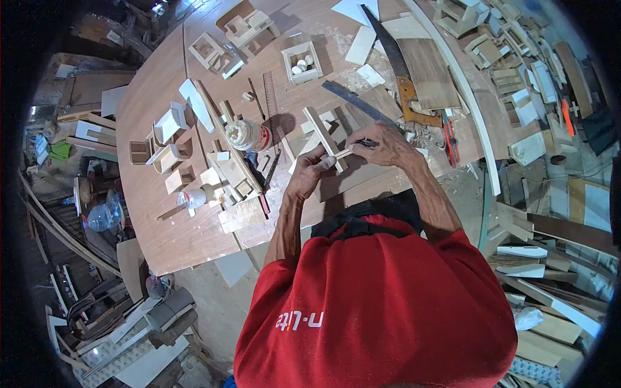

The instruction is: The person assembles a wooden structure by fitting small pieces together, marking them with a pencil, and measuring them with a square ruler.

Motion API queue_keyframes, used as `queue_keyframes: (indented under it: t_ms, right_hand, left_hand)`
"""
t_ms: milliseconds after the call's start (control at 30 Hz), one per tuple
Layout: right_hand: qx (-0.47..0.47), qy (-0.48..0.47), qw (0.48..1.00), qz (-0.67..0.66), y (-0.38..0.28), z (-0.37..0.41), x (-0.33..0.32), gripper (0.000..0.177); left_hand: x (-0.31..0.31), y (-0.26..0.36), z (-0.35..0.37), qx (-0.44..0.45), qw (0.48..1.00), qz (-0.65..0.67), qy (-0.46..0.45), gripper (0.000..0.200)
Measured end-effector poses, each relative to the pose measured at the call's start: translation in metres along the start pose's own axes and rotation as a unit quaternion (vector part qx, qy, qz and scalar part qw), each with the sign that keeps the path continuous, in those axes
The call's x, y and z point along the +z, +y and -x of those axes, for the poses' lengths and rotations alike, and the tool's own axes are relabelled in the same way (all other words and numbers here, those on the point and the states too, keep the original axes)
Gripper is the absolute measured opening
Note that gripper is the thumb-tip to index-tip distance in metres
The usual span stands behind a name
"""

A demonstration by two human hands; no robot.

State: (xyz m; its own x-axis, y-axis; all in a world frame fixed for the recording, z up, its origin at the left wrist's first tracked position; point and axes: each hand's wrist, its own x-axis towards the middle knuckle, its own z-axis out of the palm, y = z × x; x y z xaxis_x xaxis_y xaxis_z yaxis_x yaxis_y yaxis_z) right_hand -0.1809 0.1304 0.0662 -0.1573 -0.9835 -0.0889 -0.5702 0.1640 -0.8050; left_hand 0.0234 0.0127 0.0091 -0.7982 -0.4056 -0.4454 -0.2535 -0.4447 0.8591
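My left hand (312, 171) is closed on a small wooden piece (325, 138) made of a light strip with a short peg sticking out sideways at its lower end. To the right, my right hand (378, 145) is closed round a small dark tool (369, 143), whose type I cannot make out, near the peg's end. Behind the hands, more light wood pieces lie on the brown table (220, 139). A long dark flat bar (354, 100) rests just beyond my right hand.
A jar (249, 136) of pale paste stands left of my hands. A handsaw (406, 90) and red-handled pliers (451, 142) lie to the right. Small wooden box (301, 63) at the back holds white round items. A long curved strip (475, 110) edges the right side.
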Motion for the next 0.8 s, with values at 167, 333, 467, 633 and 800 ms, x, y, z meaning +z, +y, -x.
queue_keyframes:
  t_ms: [167, 333, 467, 633, 800]
  right_hand:
    - [-0.016, 0.001, 1.000, 0.015, 0.005, 0.000, 0.002, 0.022]
    - [-0.015, 0.010, 1.000, -0.001, 0.004, 0.003, 0.003, 0.020]
    - [-0.044, 0.044, 0.998, 0.031, 0.004, 0.010, 0.005, 0.019]
    - [-0.096, 0.065, 0.993, 0.003, -0.001, 0.017, 0.001, 0.018]
    - [-0.126, 0.084, 0.988, 0.012, -0.004, 0.026, -0.002, 0.019]
  left_hand:
    - [-0.006, -0.007, -0.004, 0.008, 1.000, -0.014, -0.012, 0.035]
    - [0.007, 0.010, 0.002, 0.016, 1.000, -0.013, 0.002, 0.035]
    - [0.010, 0.010, 0.003, 0.031, 0.999, 0.016, 0.014, 0.036]
    - [0.015, 0.022, 0.010, 0.045, 0.999, -0.010, -0.006, 0.041]
    - [0.023, 0.020, 0.008, 0.108, 0.994, -0.019, -0.014, 0.045]
